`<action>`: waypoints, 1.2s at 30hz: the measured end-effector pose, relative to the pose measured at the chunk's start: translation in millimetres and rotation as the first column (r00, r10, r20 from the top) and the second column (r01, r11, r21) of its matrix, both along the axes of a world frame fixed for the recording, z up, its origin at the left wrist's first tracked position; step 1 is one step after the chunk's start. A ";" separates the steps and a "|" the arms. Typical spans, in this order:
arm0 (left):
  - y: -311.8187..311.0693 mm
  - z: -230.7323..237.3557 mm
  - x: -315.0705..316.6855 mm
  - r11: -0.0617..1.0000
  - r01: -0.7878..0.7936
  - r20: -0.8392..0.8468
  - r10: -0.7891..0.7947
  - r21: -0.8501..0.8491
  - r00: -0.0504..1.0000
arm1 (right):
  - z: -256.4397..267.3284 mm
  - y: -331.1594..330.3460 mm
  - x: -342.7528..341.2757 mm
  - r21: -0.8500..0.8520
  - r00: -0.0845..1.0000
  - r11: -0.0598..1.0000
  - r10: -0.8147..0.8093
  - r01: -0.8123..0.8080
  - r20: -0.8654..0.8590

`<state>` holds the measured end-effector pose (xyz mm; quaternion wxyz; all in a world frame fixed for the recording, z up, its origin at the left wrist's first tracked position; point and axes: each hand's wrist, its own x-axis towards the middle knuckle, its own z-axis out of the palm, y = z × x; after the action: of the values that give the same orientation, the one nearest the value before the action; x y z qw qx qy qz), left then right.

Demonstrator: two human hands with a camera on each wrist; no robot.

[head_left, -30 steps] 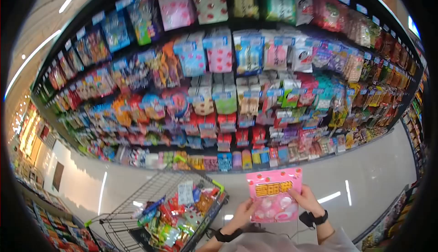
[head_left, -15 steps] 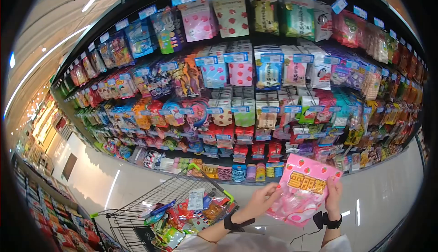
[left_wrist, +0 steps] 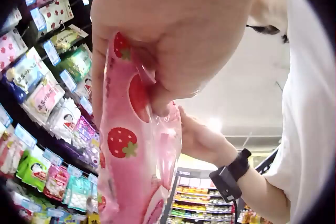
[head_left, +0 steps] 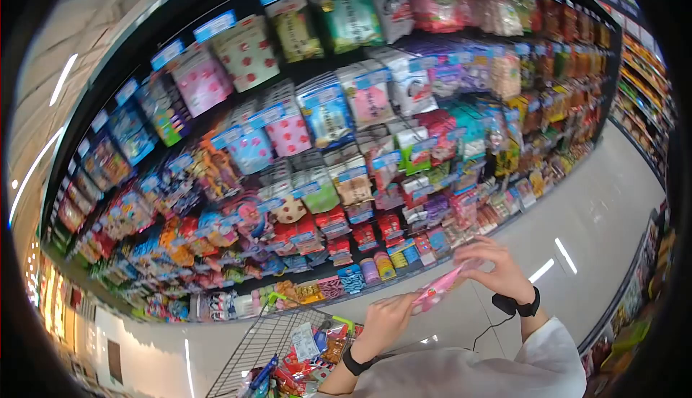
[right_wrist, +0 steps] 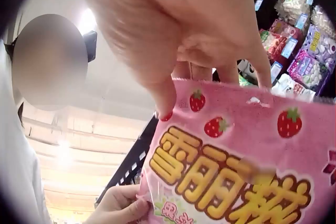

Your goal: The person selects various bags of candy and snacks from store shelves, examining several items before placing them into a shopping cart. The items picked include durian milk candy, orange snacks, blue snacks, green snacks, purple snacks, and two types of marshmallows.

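A pink candy bag (head_left: 437,291) printed with strawberries is held between both hands, turned nearly edge-on in the head view. My left hand (head_left: 387,320) grips one end of it; in the left wrist view the thumb and fingers pinch the film beside the strawberries. My right hand (head_left: 499,272) pinches the opposite edge, thumb on the printed face. Big yellow lettering fills the front of the bag (right_wrist: 236,129) in the right wrist view, where the right hand (right_wrist: 184,29) is at its top edge and the left hand (right_wrist: 121,205) holds a lower corner.
A wire shopping cart (head_left: 252,344) with several colourful packages stands at the lower left. Ahead runs a long shelf wall of hanging snack bags (head_left: 324,113) with blue price tags. Tiled floor (head_left: 577,210) stretches right; another shelf (head_left: 620,311) borders it.
The bag has turned from facing me to nearly edge-on, and the right hand now grips its far edge from above. The head view has tilted and shifted right; the cart shows lower.
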<state>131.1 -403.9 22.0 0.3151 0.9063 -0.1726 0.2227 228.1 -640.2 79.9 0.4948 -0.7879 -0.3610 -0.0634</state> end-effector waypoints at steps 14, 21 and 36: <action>-152.3 -13.3 72.0 0.892 0.376 -0.381 -0.448 -0.252 0.809 | -13.1 -157.1 -17.0 0.037 0.929 0.954 -0.281 0.299 -0.241; -213.2 -50.9 126.2 0.799 0.374 -0.536 -0.596 -0.471 0.597 | -16.8 -168.6 30.9 -0.082 0.955 0.956 -0.273 0.283 0.113; -88.4 87.6 347.3 0.745 -0.052 -0.248 -0.155 -0.665 0.956 | 153.5 -461.0 277.3 -0.030 0.338 0.540 -0.482 0.841 0.808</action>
<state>478.4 -492.3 109.6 0.6445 0.7517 -0.0596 0.1268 505.4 -1101.2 233.5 0.0397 -0.8594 -0.1598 -0.4840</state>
